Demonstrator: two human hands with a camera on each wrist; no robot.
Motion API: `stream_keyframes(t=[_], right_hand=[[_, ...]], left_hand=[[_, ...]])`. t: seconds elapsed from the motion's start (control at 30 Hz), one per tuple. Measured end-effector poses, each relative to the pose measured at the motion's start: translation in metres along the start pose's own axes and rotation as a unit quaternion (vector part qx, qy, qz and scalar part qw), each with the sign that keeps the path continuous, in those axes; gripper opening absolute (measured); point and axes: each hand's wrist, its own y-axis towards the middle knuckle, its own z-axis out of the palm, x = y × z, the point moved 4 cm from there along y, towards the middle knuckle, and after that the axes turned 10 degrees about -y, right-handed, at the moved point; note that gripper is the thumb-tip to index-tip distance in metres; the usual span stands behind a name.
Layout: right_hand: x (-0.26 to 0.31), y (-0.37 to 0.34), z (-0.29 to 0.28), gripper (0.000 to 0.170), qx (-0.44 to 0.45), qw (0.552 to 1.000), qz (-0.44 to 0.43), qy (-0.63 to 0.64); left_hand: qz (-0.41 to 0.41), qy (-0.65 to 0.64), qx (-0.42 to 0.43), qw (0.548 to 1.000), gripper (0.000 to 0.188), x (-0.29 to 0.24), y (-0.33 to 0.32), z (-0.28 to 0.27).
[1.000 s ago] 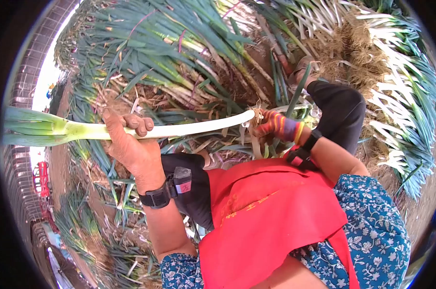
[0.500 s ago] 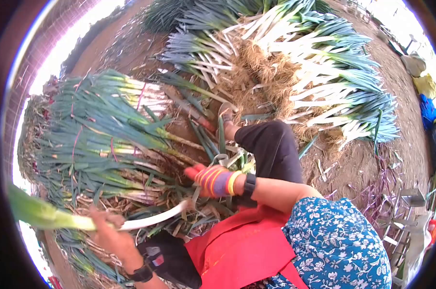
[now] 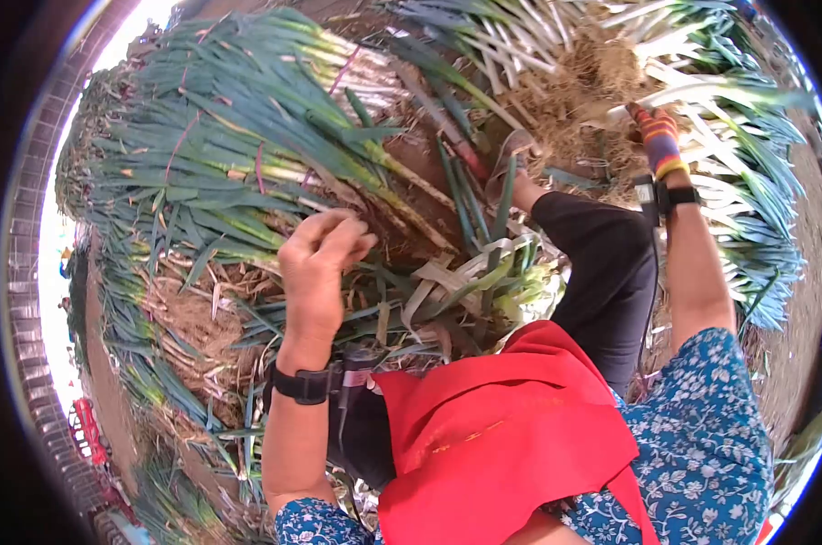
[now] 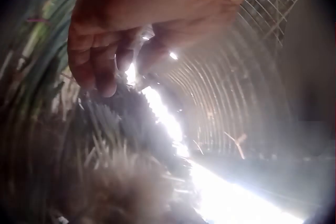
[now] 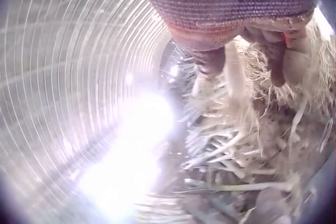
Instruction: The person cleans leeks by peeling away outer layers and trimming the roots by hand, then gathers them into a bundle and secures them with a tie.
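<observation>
My left hand (image 3: pixel 318 263) is bare and raised over the near end of the uncleaned leeks (image 3: pixel 220 136), its fingers loosely bent and holding nothing. In the left wrist view its fingertips (image 4: pixel 107 85) hang down with no stalk between them. My right hand (image 3: pixel 658 145), in a striped glove, is out at the pile of cleaned leeks (image 3: pixel 719 195). It grips a white leek (image 3: pixel 679 93) near the root end, the green top pointing right across the pile. In the right wrist view the pale stalk (image 5: pixel 234 74) shows between the fingers, close over other roots and stalks.
Stripped leaves (image 3: pixel 465 286) lie between the legs, in front of the red apron (image 3: pixel 511 427). A bent knee in dark trousers (image 3: pixel 601 241) and a foot (image 3: pixel 511 163) stand between the two piles. Dry roots (image 3: pixel 601 68) gather at the cleaned pile's inner edge.
My left hand has let go of the leek and stayed on the left. The leek has gone across to the cleaned pile on the right with my gloved right hand.
</observation>
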Motion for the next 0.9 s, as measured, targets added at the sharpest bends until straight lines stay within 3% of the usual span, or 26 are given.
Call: stream_keyframes(t=[0.03, 0.1, 0.13, 0.17, 0.2, 0.23, 0.33, 0.4, 0.43, 0.5, 0.53, 0.6, 0.67, 0.7, 0.73, 0.77, 0.87, 0.9], right_hand=[[-0.008, 0.017, 0.033, 0.030, 0.000, 0.987, -0.096, -0.125], [-0.025, 0.046, 0.100, 0.034, -0.079, 0.881, -0.278, -0.374], [-0.005, 0.008, 0.147, 0.028, 0.025, 0.901, -0.359, -0.241], [0.016, -0.034, 0.192, 0.025, 0.156, 0.894, -0.408, -0.101], [0.017, -0.074, 0.241, 0.029, 0.102, 0.876, -0.457, -0.115], [0.031, -0.096, 0.289, 0.034, 0.244, 0.896, -0.325, -0.180], [0.044, -0.135, 0.385, 0.055, 0.348, 0.862, -0.285, -0.235], [0.018, -0.125, 0.453, 0.063, 0.277, 0.863, -0.317, -0.278], [0.007, -0.122, 0.478, 0.063, 0.286, 0.860, -0.321, -0.273], [-0.012, -0.111, 0.511, 0.071, 0.295, 0.854, -0.217, -0.370], [-0.013, -0.111, 0.521, 0.071, 0.298, 0.851, -0.222, -0.370], [-0.010, -0.120, 0.526, 0.072, 0.420, 0.772, -0.248, -0.408], [0.004, -0.154, 0.515, 0.061, 0.429, 0.777, -0.293, -0.354], [-0.013, -0.166, 0.515, 0.045, 0.484, 0.830, -0.242, -0.135], [0.024, -0.196, 0.472, 0.034, 0.512, 0.844, -0.150, 0.055], [0.003, -0.207, 0.474, 0.028, 0.480, 0.858, -0.094, 0.159], [0.090, -0.288, 0.348, 0.028, 0.681, 0.668, 0.137, 0.266], [0.103, -0.314, 0.320, 0.034, 0.733, 0.601, 0.100, 0.304]], left_hand=[[-0.017, -0.009, -0.033, 0.999, 0.019, 0.011, 0.007, -0.027], [-0.055, -0.019, -0.082, 0.995, 0.016, 0.036, 0.016, -0.070], [-0.062, -0.020, -0.090, 0.994, 0.016, 0.046, 0.019, -0.080], [-0.097, -0.042, -0.081, 0.991, 0.016, 0.058, 0.022, -0.089], [-0.128, -0.064, -0.073, 0.987, 0.015, 0.066, 0.027, -0.096], [-0.148, -0.077, -0.086, 0.982, 0.014, 0.069, 0.029, -0.096], [-0.202, -0.084, -0.122, 0.968, 0.016, 0.083, 0.032, -0.109], [-0.254, -0.068, -0.152, 0.953, 0.017, 0.086, 0.028, -0.118], [-0.269, -0.060, -0.133, 0.952, 0.016, 0.089, 0.025, -0.123], [-0.270, -0.076, -0.116, 0.953, 0.015, 0.092, 0.019, -0.128], [-0.254, -0.091, -0.115, 0.956, 0.015, 0.091, 0.016, -0.126], [-0.253, -0.103, -0.098, 0.957, 0.018, 0.091, 0.013, -0.123], [-0.251, -0.100, -0.084, 0.959, 0.018, 0.086, 0.009, -0.119], [-0.247, -0.092, -0.069, 0.962, 0.019, 0.081, 0.008, -0.117], [-0.237, -0.096, -0.065, 0.964, 0.019, 0.078, 0.005, -0.115], [-0.224, -0.096, -0.065, 0.968, 0.019, 0.076, 0.003, -0.114], [-0.188, -0.089, -0.068, 0.976, 0.020, 0.077, -0.004, -0.112], [-0.148, -0.095, -0.077, 0.981, 0.021, 0.075, -0.003, -0.114]])
